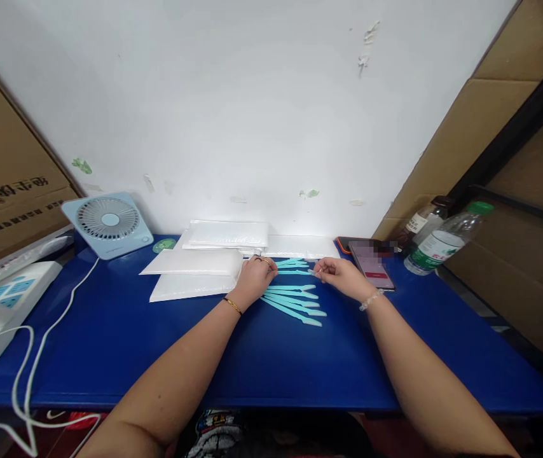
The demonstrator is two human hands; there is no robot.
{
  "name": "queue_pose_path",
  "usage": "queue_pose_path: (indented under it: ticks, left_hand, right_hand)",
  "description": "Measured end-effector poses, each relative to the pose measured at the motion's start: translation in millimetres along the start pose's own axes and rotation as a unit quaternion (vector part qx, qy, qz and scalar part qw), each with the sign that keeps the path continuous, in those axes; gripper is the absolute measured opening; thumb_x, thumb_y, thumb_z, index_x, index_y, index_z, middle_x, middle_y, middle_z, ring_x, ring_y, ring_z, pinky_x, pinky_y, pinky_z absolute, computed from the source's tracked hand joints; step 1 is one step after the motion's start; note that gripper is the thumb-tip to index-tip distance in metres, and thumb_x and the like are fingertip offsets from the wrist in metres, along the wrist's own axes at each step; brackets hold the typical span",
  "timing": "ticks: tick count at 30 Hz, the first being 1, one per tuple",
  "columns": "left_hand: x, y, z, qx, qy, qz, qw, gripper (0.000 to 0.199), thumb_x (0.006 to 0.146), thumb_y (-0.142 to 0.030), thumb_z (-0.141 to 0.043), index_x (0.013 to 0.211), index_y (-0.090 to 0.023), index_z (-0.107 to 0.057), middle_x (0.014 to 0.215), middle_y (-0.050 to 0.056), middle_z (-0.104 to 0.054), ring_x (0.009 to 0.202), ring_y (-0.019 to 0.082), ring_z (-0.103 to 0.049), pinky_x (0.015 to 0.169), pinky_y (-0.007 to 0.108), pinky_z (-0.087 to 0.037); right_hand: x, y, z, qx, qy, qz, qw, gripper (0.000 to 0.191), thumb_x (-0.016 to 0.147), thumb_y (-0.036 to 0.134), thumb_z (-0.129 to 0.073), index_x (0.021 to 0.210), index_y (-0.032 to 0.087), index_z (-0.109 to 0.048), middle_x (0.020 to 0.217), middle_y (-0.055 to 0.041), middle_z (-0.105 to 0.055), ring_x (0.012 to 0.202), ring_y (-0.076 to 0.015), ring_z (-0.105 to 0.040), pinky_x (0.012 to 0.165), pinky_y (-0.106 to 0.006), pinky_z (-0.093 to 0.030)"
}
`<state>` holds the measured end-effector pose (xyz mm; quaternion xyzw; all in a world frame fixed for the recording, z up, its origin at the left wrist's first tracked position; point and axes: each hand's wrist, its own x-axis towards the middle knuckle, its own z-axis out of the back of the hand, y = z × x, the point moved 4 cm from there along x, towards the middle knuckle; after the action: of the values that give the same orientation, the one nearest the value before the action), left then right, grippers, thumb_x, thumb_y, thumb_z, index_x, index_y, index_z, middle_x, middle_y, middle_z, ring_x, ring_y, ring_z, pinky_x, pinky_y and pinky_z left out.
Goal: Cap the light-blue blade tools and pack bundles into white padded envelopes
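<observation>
The blue tabletop [338, 369] bore fanned turquoise sticks [295, 299], white packets [199, 262], a pale-blue fan [109, 222], a phone [371, 266] and two bottles [438, 248], the left hand [255, 278] holding one stick [294, 272], the right hand [342, 275] pinching a small clear piece [312, 272] near its tip.

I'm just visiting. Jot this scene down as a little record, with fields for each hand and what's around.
Left hand: pinching a turquoise eyebrow razor
Right hand: holding a small transparent piece near that razor's tip
Other eyebrow razors: fanned on the blue tabletop
Left side: white padded mailers, light-blue fan
Right side: phone, green-capped bottle, dark-capped bottle
</observation>
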<state>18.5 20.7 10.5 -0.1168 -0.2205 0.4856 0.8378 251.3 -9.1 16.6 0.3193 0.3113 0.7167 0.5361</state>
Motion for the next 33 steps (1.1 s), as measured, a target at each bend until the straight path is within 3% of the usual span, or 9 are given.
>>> queue_pose_path:
  ticks: [11, 15, 17, 20, 22, 24, 27, 33]
  left_hand:
    - [-2, -11, 1.2, -0.011, 0.003, -0.022, 1.000, 0.012, 0.085, -0.028, -0.053, 0.085, -0.021, -0.063, 0.087, 0.003, -0.066, 0.092, 0.021, -0.055, 0.081, 0.034, -0.039]
    - [-6, -21, 2.3, -0.018, 0.047, -0.057, 0.997, 0.013, 0.084, -0.030, -0.054, 0.082, -0.022, -0.065, 0.081, 0.002, -0.066, 0.089, 0.020, -0.056, 0.083, 0.034, -0.038]
    - [-8, -21, 3.1, -0.013, 0.058, -0.065, 0.996, 0.016, 0.084, -0.035, -0.055, 0.083, -0.023, -0.065, 0.083, 0.001, -0.066, 0.089, 0.020, -0.056, 0.084, 0.034, -0.038]
    - [-6, -13, 5.5, 0.032, 0.009, -0.045, 0.998, 0.021, 0.085, -0.036, -0.054, 0.099, -0.023, -0.063, 0.101, 0.004, -0.065, 0.100, 0.023, -0.053, 0.085, 0.036, -0.037]
    - [-5, -5, 4.2, 0.072, -0.017, -0.024, 0.997, 0.028, 0.086, -0.033, -0.053, 0.112, -0.023, -0.059, 0.112, 0.007, -0.061, 0.108, 0.025, -0.049, 0.086, 0.037, -0.036]
    - [-3, 1, 0.5, 0.096, -0.016, -0.012, 0.995, 0.032, 0.086, -0.031, -0.053, 0.117, -0.023, -0.057, 0.116, 0.008, -0.059, 0.110, 0.025, -0.048, 0.087, 0.037, -0.036]
    - [-2, 6, -3.5, 0.104, -0.005, -0.006, 0.995, 0.026, 0.086, -0.031, -0.053, 0.110, -0.023, -0.060, 0.110, 0.008, -0.061, 0.108, 0.025, -0.049, 0.086, 0.036, -0.035]
    - [-3, 3, -0.2, 0.133, -0.010, -0.016, 0.991, 0.019, 0.090, -0.027, -0.045, 0.087, -0.021, -0.063, 0.090, 0.006, -0.064, 0.094, 0.021, -0.055, 0.082, 0.034, -0.035]
  right_hand:
    - [-2, 13, -8, 0.002, 0.004, 0.019, 1.000, 0.015, 0.074, 0.032, -0.062, 0.080, 0.018, -0.065, 0.064, 0.0000, -0.061, 0.059, -0.0129, -0.055, 0.055, -0.023, -0.043]
    - [-4, 11, -4, 0.003, 0.061, 0.011, 0.998, 0.017, 0.075, 0.033, -0.062, 0.082, 0.018, -0.067, 0.064, -0.0009, -0.064, 0.058, -0.0143, -0.058, 0.055, -0.025, -0.045]
    - [-4, 4, 9, -0.029, 0.030, 0.002, 0.999, 0.018, 0.077, 0.034, -0.059, 0.083, 0.019, -0.067, 0.069, -0.0022, -0.067, 0.062, -0.0160, -0.060, 0.057, -0.026, -0.045]
    - [-3, -11, 35, -0.144, -0.100, -0.021, 0.984, 0.015, 0.079, 0.030, -0.056, 0.081, 0.020, -0.067, 0.074, -0.0036, -0.068, 0.066, -0.0185, -0.060, 0.061, -0.029, -0.044]
    - [-2, -20, 42, -0.211, -0.139, -0.032, 0.967, 0.012, 0.079, 0.024, -0.056, 0.082, 0.020, -0.067, 0.077, -0.0047, -0.068, 0.070, -0.0200, -0.060, 0.066, -0.031, -0.045]
    - [1, -28, 39, -0.250, -0.133, -0.028, 0.959, 0.014, 0.077, 0.020, -0.057, 0.087, 0.019, -0.068, 0.085, -0.0068, -0.068, 0.078, -0.0214, -0.061, 0.073, -0.032, -0.045]
    - [8, -36, 26, -0.287, -0.105, -0.023, 0.952, 0.015, 0.076, 0.018, -0.058, 0.089, 0.017, -0.068, 0.092, -0.0095, -0.065, 0.084, -0.0223, -0.061, 0.079, -0.032, -0.044]
    - [14, -49, 20, -0.296, -0.098, -0.101, 0.945, 0.007, 0.078, 0.023, -0.058, 0.079, 0.017, -0.063, 0.087, -0.0084, -0.063, 0.079, -0.0201, -0.060, 0.071, -0.029, -0.043]
